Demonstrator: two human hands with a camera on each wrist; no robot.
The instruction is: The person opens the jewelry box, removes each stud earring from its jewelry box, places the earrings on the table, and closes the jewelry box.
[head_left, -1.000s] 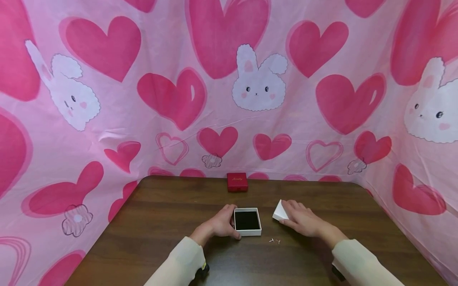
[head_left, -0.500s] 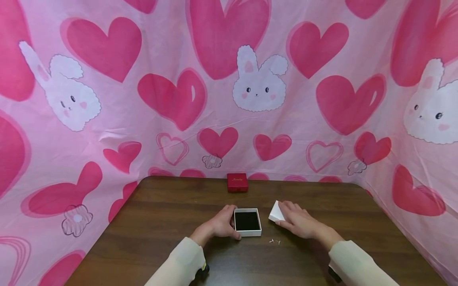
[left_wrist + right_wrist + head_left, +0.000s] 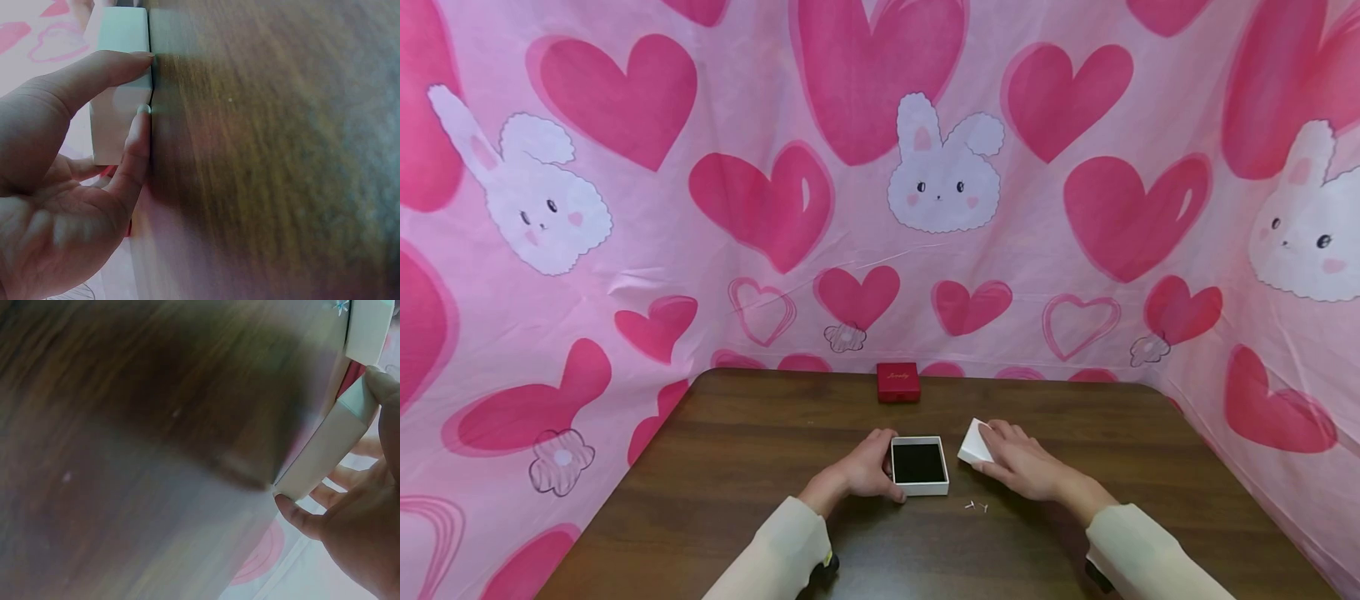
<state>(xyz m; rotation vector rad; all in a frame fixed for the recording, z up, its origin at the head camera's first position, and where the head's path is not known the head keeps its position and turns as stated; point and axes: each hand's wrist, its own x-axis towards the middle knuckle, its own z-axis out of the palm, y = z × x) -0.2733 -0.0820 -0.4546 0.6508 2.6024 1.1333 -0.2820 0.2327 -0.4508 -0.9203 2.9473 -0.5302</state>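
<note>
A small white box (image 3: pixel 919 492) with a black pad (image 3: pixel 917 463) inside sits on the table. My left hand (image 3: pixel 867 468) holds it at its left side, thumb at the near corner and the other fingers round the side and back. In the left wrist view, the thumb and a fingertip lie along the box walls (image 3: pixel 122 122). To the right of the box, my right hand (image 3: pixel 1026 463) grips a white box lid (image 3: pixel 976 443), tilted and turned at an angle. The right wrist view shows fingertips at the lid's (image 3: pixel 325 450) two ends. Two tiny stud-like pieces (image 3: pixel 976 506) lie just in front.
A red box (image 3: pixel 898 382) with gold lettering stands at the back of the brown wooden table (image 3: pixel 760 433). Pink cloth (image 3: pixel 857 242) with hearts and rabbits hangs behind and along both sides.
My right hand has moved a little to the left with the lid, closer to the white box. The left hand and the box have stayed in place.
</note>
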